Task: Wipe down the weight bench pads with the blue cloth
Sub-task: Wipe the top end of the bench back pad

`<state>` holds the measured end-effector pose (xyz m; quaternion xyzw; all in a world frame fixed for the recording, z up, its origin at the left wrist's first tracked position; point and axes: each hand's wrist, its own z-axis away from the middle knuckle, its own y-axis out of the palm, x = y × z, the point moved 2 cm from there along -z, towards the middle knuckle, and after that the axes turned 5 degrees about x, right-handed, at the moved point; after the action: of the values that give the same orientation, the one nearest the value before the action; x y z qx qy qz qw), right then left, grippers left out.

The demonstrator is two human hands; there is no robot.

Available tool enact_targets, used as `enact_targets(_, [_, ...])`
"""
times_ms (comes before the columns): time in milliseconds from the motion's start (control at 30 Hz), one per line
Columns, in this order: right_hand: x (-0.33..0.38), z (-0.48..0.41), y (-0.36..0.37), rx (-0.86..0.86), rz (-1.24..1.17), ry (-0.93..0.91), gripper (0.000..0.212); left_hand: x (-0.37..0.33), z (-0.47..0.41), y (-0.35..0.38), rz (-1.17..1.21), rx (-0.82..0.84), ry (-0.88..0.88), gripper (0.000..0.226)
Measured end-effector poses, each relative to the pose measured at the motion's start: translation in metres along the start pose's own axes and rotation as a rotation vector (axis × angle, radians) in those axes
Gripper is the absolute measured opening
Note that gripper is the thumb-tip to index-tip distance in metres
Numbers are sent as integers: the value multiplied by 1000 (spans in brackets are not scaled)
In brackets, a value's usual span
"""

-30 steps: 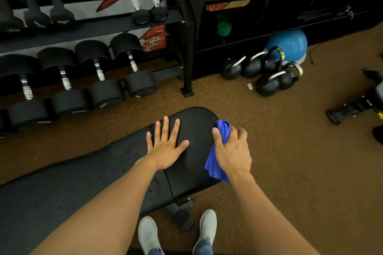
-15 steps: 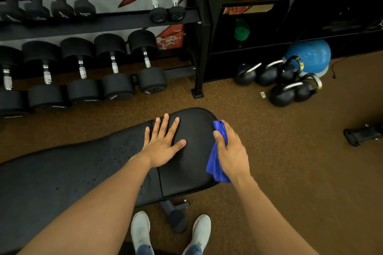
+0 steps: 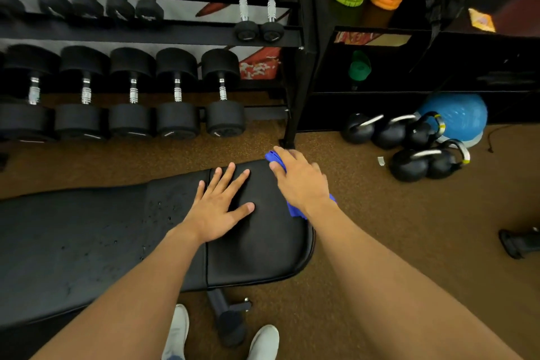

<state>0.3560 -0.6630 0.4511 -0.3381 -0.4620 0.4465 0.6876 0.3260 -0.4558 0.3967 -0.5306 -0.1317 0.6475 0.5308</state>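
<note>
A black weight bench runs across the lower left, with a short seat pad [image 3: 257, 248] on the right and a long back pad [image 3: 73, 242] speckled with droplets on the left. My left hand [image 3: 217, 207] lies flat on the seat pad, fingers spread, holding nothing. My right hand [image 3: 301, 181] presses the blue cloth [image 3: 295, 210] against the seat pad's far right edge. Most of the cloth is hidden under that hand; blue shows at the fingertips and below the wrist.
A dumbbell rack [image 3: 131, 96] stands just beyond the bench. Its black upright post [image 3: 292, 114] meets the floor close to my right fingertips. Several kettlebells [image 3: 409, 143] and a blue ball [image 3: 458, 114] sit on the brown floor at right. My white shoes [image 3: 263, 342] are below the bench.
My right hand has slid the cloth along the seat pad's right edge toward the far corner. The left hand stays flat on the pad. The camera view has shifted right.
</note>
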Motion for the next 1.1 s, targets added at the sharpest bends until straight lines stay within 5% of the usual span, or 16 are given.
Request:
enact_targets(267, [-34, 73, 18, -121, -314, 48, 50, -2, 0, -2, 8, -11, 7, 75])
enact_targets(400, [-37, 113, 33, -148, -224, 118, 51, -1, 0, 1, 9, -15, 2, 75])
enact_targets(767, [0, -8, 3, -44, -42, 15, 46, 1, 1, -3, -18, 5, 16, 77])
enact_targets(1100, [-13, 146, 60, -337, -457, 322, 49, -4, 5, -10, -46, 11, 35, 77])
